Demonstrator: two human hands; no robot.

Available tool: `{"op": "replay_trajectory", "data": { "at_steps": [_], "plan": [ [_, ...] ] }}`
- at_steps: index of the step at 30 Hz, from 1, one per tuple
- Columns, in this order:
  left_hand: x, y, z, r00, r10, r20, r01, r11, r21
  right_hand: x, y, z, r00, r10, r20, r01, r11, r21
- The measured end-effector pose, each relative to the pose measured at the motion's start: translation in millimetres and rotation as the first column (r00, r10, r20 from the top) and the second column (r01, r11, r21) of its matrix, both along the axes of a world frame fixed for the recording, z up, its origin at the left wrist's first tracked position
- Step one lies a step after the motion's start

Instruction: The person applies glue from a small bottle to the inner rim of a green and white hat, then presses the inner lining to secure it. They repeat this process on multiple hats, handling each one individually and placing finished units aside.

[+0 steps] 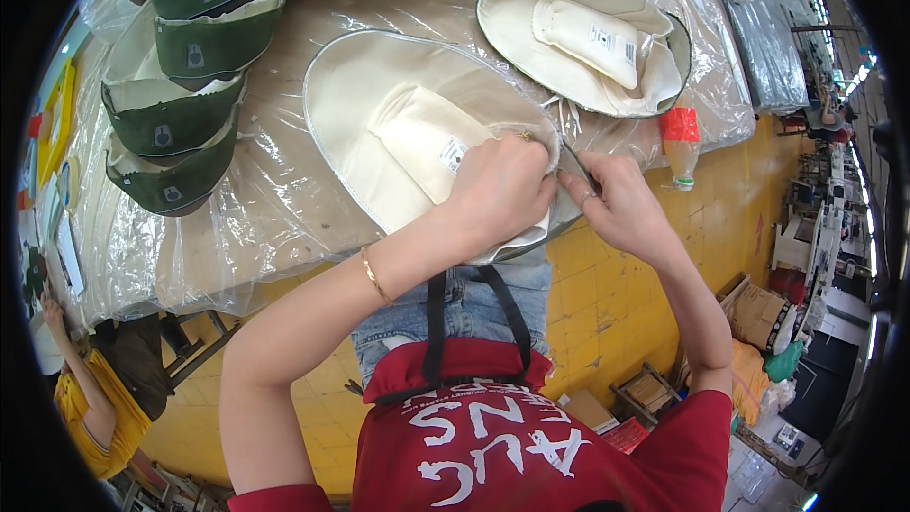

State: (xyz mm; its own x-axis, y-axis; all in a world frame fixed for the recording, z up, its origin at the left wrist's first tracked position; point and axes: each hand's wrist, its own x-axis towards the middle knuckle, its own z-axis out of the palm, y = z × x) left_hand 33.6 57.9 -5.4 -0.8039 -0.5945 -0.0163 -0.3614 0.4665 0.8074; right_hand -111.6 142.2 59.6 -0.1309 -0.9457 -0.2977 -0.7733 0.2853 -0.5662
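Cream-lined hat piece: near edge of the tabletop
Left hand: fingers grasping its right end
Right hand: fingers pinching the dark rim; tool unclear
Risk: uneven pulling could pucker the rim
Surface: crinkled clear plastic; green pieces far left
Room: yellow floor, cardboard box right

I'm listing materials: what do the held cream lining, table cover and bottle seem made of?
Cream lining: probably matte cloth, from its soft creases. Table cover: glossy clear plastic film, by its wrinkles and glints. Bottle: likely shiny plastic, given its see-through wall.
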Motion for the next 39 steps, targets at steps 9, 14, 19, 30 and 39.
{"op": "replay_trajectory", "data": {
  "at_steps": [9, 14, 19, 30, 39],
  "plan": [
    [2, -2, -4, 0.998, 0.013, -0.060, -0.013, 1.000, 0.002, 1, 7, -7, 0.999, 0.045, -0.026, -0.048, 0.990, -0.129],
    [3, -8, -5, 0.997, -0.018, -0.071, 0.022, 0.998, 0.056, -2, 4, 3, 0.992, 0.102, -0.067, -0.106, 0.993, -0.049],
    [1, -18, -2, 0.993, -0.109, -0.053, 0.114, 0.989, 0.093, 3, -7, 9, 0.974, 0.082, -0.211, -0.066, 0.994, 0.082],
    [4, -20, 1, 0.996, -0.081, -0.043, 0.086, 0.988, 0.128, 8, -7, -1, 0.965, 0.066, -0.254, -0.085, 0.995, -0.061],
    [34, -51, 18, 0.997, 0.070, -0.034, -0.058, 0.956, 0.288, -18, -44, 24, 0.870, 0.096, 0.483, -0.091, 0.995, -0.034]
  ]
}}
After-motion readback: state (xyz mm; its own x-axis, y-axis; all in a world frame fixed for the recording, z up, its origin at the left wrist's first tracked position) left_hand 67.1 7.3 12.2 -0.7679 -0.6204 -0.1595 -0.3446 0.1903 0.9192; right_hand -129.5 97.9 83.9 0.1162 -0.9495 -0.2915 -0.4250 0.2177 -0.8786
